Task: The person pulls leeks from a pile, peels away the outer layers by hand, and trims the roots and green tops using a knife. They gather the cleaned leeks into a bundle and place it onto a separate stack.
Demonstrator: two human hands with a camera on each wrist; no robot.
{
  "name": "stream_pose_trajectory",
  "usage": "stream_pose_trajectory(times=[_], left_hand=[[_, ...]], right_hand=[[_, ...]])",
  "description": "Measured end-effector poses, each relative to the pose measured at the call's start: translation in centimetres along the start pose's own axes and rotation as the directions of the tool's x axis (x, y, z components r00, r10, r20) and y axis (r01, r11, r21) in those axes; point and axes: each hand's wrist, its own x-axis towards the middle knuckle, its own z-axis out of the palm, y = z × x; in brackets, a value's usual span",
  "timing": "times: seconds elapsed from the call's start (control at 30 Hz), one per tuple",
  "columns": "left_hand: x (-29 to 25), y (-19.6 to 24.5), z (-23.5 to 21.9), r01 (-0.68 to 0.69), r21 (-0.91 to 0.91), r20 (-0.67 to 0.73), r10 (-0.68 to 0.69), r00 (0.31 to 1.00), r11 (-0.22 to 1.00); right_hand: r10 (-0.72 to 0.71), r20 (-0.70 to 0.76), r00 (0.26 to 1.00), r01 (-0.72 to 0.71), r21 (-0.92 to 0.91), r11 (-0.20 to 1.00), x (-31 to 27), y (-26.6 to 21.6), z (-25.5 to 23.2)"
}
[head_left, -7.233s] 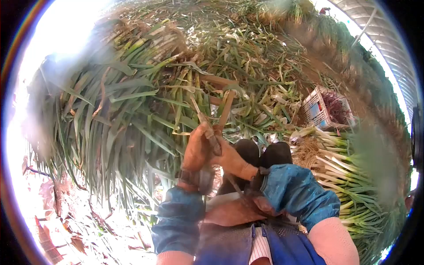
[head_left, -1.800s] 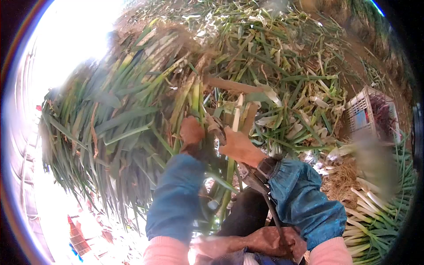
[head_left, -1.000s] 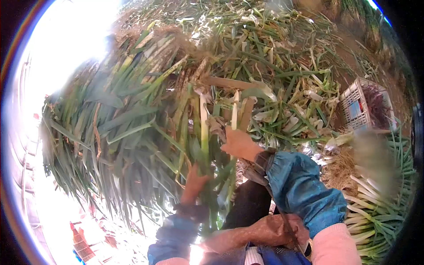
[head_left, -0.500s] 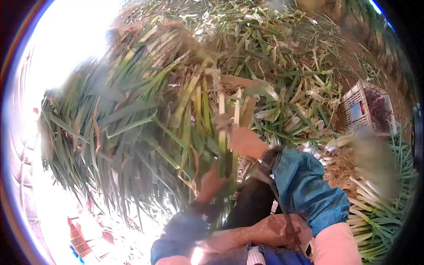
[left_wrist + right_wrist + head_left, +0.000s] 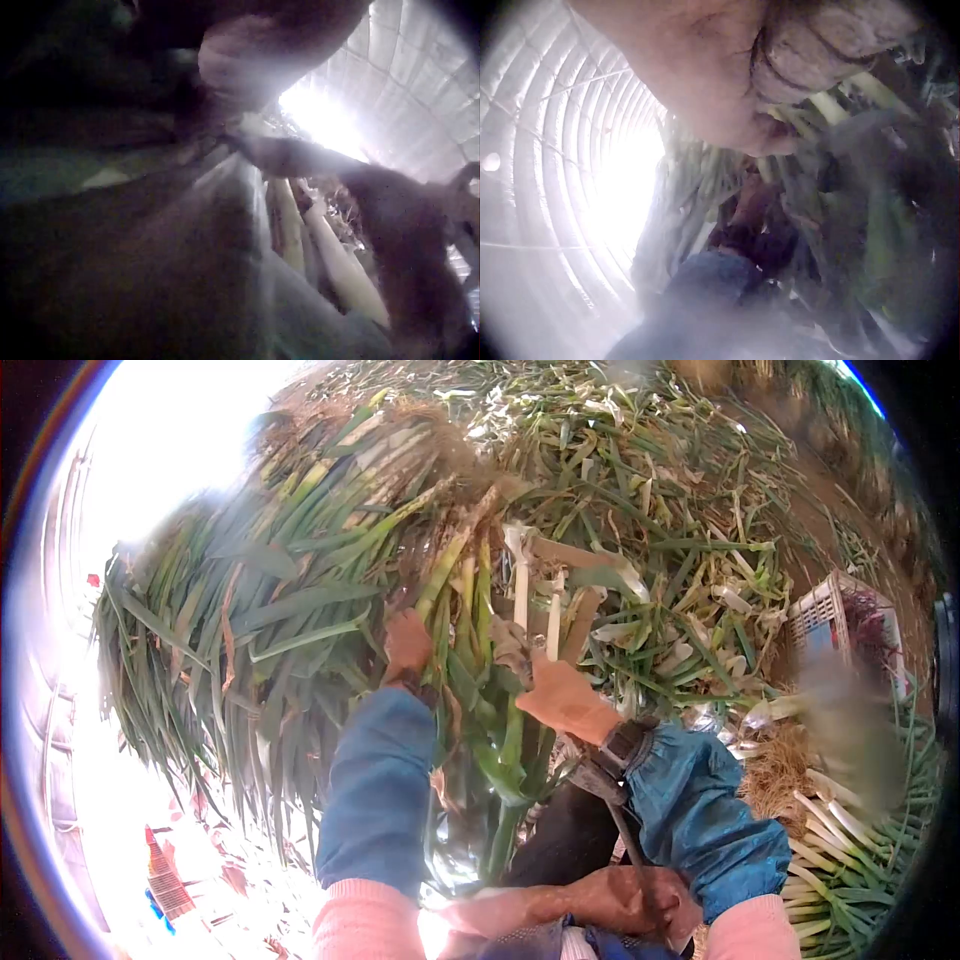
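A large heap of green onions (image 5: 270,600) lies in front of me, leaves pointing down-left. My left hand (image 5: 408,644), in an orange-brown glove, reaches into the heap and grips a green stalk (image 5: 452,565) there. My right hand (image 5: 566,698), gloved the same, holds a bunch of onions (image 5: 505,745) whose pale stalks (image 5: 520,588) stick up above it and whose leaves hang down over my lap. In the left wrist view only blurred pale stalks (image 5: 330,259) show under the dark glove. The right wrist view shows the glove (image 5: 727,67) over green stalks (image 5: 832,112).
Cut leaves and trimmings (image 5: 650,490) cover the ground ahead. A white plastic crate (image 5: 832,622) stands at the right. Trimmed onions (image 5: 850,840) are stacked at the lower right. My dark boots (image 5: 570,830) are below the hands. A tunnel roof (image 5: 570,150) arches overhead.
My left hand has gone from low on the hanging leaves up to the stalks in the heap. The right hand has stayed about where it was, with the bunch.
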Motion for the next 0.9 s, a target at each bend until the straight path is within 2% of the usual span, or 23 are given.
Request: stream_pose_trajectory(times=[0.03, 0.1, 0.13, 0.2, 0.3, 0.33, 0.37, 0.4, 0.5, 0.53, 0.6, 0.67, 0.7, 0.73, 0.8, 0.83, 0.9], left_hand=[[0.2, 0.2, -0.7, 0.041, 0.003, 0.107, -0.041, 0.993, 0.999], [1.6, 0.2, -1.5, 0.121, 0.021, 0.307, -0.122, 0.944, 0.992], [2.3, 0.1, -2.0, 0.130, -0.023, 0.371, -0.112, 0.922, 0.991], [2.5, -0.3, -3.8, 0.154, -0.097, 0.503, -0.085, 0.860, 0.983], [1.6, -0.8, -7.7, 0.246, -0.330, 0.712, 0.069, 0.699, 0.912], [0.6, -1.5, -8.3, 0.050, -0.456, 0.587, 0.258, 0.768, 0.889], [-0.9, -3.1, -8.3, -0.151, -0.550, 0.435, 0.436, 0.788, 0.822], [-2.4, -3.8, -8.7, -0.349, -0.606, 0.263, 0.594, 0.761, 0.715], [-5.3, -3.1, -10.4, -0.421, -0.668, 0.109, 0.640, 0.761, 0.614], [-6.1, -2.3, -11.3, -0.269, -0.728, 0.203, 0.573, 0.794, 0.631], [-7.8, -0.4, -13.1, 0.057, -0.784, 0.404, 0.437, 0.804, 0.619], [-9.2, 1.6, -14.7, 0.384, -0.751, 0.592, 0.290, 0.752, 0.537], [-10.0, 1.9, -14.8, 0.485, -0.729, 0.648, 0.258, 0.717, 0.483], [-10.7, 2.2, -14.8, 0.581, -0.696, 0.701, 0.224, 0.677, 0.423], [-12.4, 2.5, -14.4, 0.670, -0.668, 0.742, 0.227, 0.630, 0.323], [-13.4, 2.9, -14.9, 0.713, -0.662, 0.749, 0.190, 0.634, 0.230], [-14.6, 3.5, -16.6, 0.747, -0.624, 0.781, 0.191, 0.594, 0.229]], right_hand=[[0.021, 0.031, 0.999, -0.022, 0.024, 0.999, 0.0, -0.1, 0.3], [-0.095, -0.021, 0.995, 0.095, -0.009, 0.995, -0.4, -0.2, 0.9], [-0.153, -0.046, 0.987, 0.152, -0.031, 0.988, -0.5, -0.2, 1.0], [-0.086, 0.057, 0.995, 0.084, 0.027, 0.996, -1.1, -1.4, 0.3], [-0.024, 0.171, 0.985, 0.021, 0.022, 1.000, -2.2, -3.5, -0.4], [-0.006, 0.205, 0.979, 0.005, 0.004, 1.000, -2.6, -3.8, -0.2], [-0.097, 0.154, 0.983, 0.099, -0.005, 0.995, -3.0, -3.6, 0.4], [-0.110, 0.155, 0.982, 0.116, -0.029, 0.993, -3.5, -3.6, 1.0], [-0.132, 0.162, 0.978, 0.146, -0.080, 0.986, -4.6, -3.7, 2.1], [-0.124, 0.176, 0.977, 0.140, -0.079, 0.987, -4.9, -3.7, 2.3], [-0.091, 0.183, 0.979, 0.107, -0.078, 0.991, -5.1, -3.9, 2.6], [-0.041, 0.166, 0.985, 0.055, -0.078, 0.995, -4.4, -4.0, 2.4], [-0.056, 0.152, 0.987, 0.068, -0.077, 0.995, -4.0, -3.8, 2.5], [-0.073, 0.136, 0.988, 0.084, -0.078, 0.993, -3.4, -3.3, 2.7], [-0.083, 0.106, 0.991, 0.091, -0.067, 0.994, -2.4, -2.9, 3.0], [-0.076, 0.097, 0.992, 0.081, -0.053, 0.995, -2.1, -2.7, 3.3], [-0.053, 0.108, 0.993, 0.059, -0.050, 0.997, -1.4, -2.5, 3.6]])
